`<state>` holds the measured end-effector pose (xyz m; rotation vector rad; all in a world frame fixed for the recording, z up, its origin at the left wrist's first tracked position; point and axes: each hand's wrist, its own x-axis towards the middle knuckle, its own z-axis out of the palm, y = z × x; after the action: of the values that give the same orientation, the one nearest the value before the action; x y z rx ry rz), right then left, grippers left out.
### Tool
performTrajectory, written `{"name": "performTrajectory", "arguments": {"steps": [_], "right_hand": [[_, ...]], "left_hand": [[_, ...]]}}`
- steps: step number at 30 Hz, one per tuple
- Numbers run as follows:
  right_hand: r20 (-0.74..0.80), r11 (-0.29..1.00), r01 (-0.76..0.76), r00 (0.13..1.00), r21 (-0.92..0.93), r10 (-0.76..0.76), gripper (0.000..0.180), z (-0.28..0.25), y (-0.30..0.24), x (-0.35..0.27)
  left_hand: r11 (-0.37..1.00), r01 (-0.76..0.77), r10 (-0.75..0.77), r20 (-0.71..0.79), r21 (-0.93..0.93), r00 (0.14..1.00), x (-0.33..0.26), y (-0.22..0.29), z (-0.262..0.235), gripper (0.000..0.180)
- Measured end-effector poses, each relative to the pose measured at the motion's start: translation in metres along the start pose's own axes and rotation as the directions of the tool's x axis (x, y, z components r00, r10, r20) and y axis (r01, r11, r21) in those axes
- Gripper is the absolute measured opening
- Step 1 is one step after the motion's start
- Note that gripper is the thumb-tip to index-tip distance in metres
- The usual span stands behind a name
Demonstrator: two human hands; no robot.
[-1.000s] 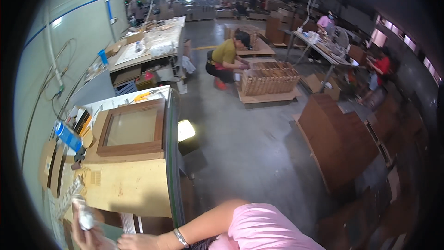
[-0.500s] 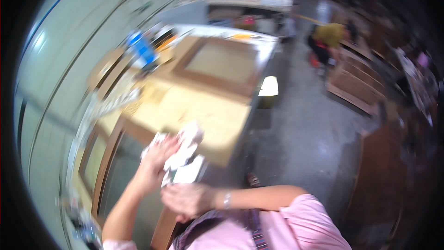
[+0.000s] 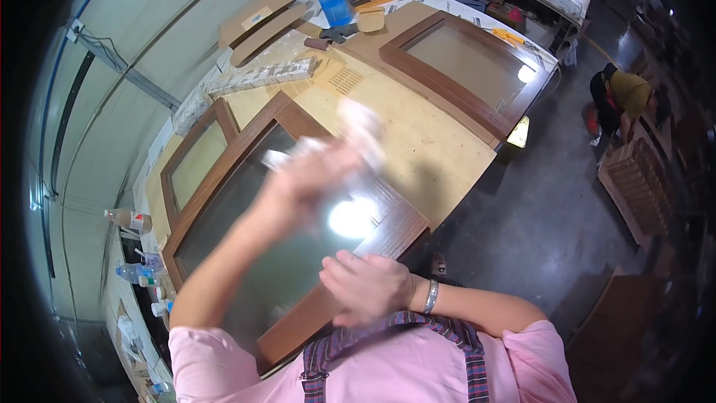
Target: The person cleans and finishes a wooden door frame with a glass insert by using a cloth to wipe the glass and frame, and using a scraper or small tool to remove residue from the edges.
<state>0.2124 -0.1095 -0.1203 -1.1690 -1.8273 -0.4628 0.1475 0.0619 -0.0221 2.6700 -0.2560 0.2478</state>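
My left hand (image 3: 309,179), smeared by motion, is closed round a crumpled white cloth (image 3: 362,130) over the far part of a brown wooden-framed glass panel (image 3: 276,269). A bright lamp reflection shows in the glass beside it. My right hand (image 3: 369,283) hovers at or rests on the panel's near rail (image 3: 302,325), fingers curled together. What those fingers hold, if anything, is hidden, and I cannot tell whether they touch the wood. A silvery bracelet (image 3: 431,296) circles the right wrist.
Another framed glass panel (image 3: 470,60) lies farther right; a smaller one (image 3: 198,157) sits at left. Behind stand a blue bottle (image 3: 333,0) and cardboard pieces (image 3: 261,22). Plastic bottles (image 3: 134,272) line the left edge. A person (image 3: 626,97) bends over wooden pieces (image 3: 634,179) at right.
The view has shifted and grown sharper. My left hand has moved away from my right with the cloth, which lay between both hands before.
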Motion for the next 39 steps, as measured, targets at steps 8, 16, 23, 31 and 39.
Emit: {"name": "performTrajectory", "arguments": {"steps": [8, 16, 23, 31, 39], "right_hand": [[0.019, 0.993, 0.085, 0.996, -0.077, -0.084, 0.052, -0.006, 0.007, -0.005], [0.001, 0.971, 0.093, 0.995, -0.222, -0.095, 0.037, -0.01, 0.004, 0.0], [-0.029, 0.97, 0.066, 0.997, -0.236, -0.075, 0.035, -0.004, -0.002, 0.001], [0.003, 0.973, 0.061, 0.998, -0.224, -0.062, 0.041, -0.008, 0.002, -0.001], [0.008, 0.983, 0.05, 0.999, -0.176, -0.05, 0.047, -0.011, -0.001, 0.0]], "left_hand": [[0.99, -0.027, 0.049, -0.155, 0.14, 0.987, 0.026, -0.011, -0.006, 0.051], [0.952, 0.131, -0.05, -0.284, 0.276, 0.958, 0.011, -0.048, -0.004, 0.046], [0.823, 0.568, -0.503, -0.447, 0.014, 0.74, -0.03, -0.157, -0.028, 0.044], [0.838, 0.223, -0.005, -0.401, 0.499, 0.916, -0.018, -0.107, -0.028, 0.05], [0.909, 0.341, -0.193, -0.484, 0.238, 0.854, 0.002, -0.107, -0.023, 0.029]]}}
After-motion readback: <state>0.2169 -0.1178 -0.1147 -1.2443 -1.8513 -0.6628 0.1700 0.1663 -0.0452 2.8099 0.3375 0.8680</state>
